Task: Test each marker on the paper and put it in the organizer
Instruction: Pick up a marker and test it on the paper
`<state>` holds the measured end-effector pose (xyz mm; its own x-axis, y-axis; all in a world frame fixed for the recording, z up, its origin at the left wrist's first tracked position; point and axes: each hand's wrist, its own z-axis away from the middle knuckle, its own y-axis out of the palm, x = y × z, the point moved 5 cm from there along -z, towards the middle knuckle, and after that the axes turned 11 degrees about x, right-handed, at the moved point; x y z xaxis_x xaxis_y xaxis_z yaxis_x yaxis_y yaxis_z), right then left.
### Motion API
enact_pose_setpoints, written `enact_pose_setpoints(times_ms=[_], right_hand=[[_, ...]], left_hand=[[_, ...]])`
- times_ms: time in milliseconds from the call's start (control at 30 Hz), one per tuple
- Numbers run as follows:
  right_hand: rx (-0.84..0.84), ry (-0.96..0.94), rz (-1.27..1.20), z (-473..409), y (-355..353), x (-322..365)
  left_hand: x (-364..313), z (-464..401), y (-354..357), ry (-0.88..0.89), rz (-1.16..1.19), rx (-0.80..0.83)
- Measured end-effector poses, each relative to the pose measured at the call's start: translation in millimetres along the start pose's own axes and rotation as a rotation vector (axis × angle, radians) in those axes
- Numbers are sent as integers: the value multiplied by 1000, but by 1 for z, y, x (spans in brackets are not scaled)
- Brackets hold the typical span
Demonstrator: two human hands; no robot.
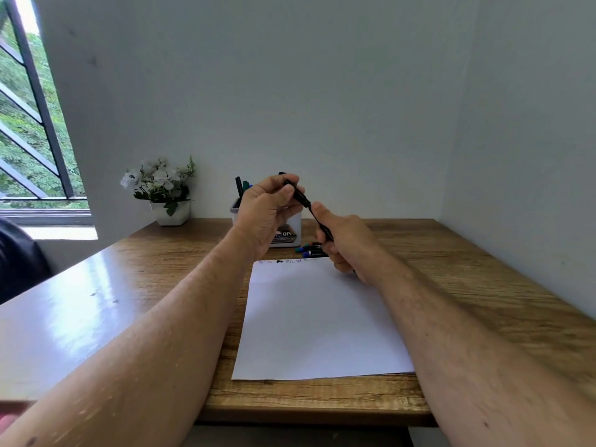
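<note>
A black marker (302,199) is held slanted in the air above the far end of the white paper (317,321). My left hand (267,209) pinches its upper, cap end, and my right hand (343,241) grips its lower barrel. Whether the cap is on or off I cannot tell. Small ink marks (287,261) run along the paper's far edge. Behind my hands stands the white organizer (292,235) with several markers (242,187) upright in it. A few loose markers (311,250) lie on the table between the organizer and my right hand.
A white pot of white flowers (166,191) stands at the back left of the wooden table (467,285). Walls close the back and right side. A barred window (29,124) is at the left, with a dark object (17,259) below it.
</note>
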<state>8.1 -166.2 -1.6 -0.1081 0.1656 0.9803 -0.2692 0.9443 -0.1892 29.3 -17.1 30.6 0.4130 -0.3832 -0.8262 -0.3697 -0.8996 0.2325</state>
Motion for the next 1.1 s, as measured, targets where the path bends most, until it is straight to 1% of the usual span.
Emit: enact_pose_setpoints(times_ms=[100,167,233,300,367,433,500,600,667,733,800,900,1000,1100], right_hand=[[-90,-3,-22,0,-8,-3],[-158,-2,-36,1,-13,-4],[-205,-12,-8,1,-17,-6],[-219,-35,-4,0,-18,-9],[-230,-40,-28,-2,-18,-13],[-239,-36,-48,-2,-19,-14],[-257,-35,-67,-3,-19,-14],[-272,-37,-138,-4,-18,-12],[-295,-47,-155,-3,-20,-10],[-328,-68,-110,-2,-23,-10],[-342,-87,-72,-1,-24,-10],[-369,-101,1,5,-25,-9],[-353,-95,146,8,-21,-9],[-309,-71,142,7,-17,-14]], left_hand=[[-5,1,-9,36,23,-141],[-3,2,-14,-30,63,-170],[4,5,-11,-157,81,-129],[11,9,-3,-279,73,-48],[17,10,2,-359,38,26],[21,10,1,-410,-117,65],[24,9,-2,-441,-395,99],[32,11,2,-456,-715,231],[35,13,3,-451,-915,252],[36,11,3,-430,-1079,260],[35,10,1,-414,-1193,284],[36,14,0,-480,-1297,365],[41,17,-1,-558,-1353,411],[43,16,1,-556,-1344,425]])
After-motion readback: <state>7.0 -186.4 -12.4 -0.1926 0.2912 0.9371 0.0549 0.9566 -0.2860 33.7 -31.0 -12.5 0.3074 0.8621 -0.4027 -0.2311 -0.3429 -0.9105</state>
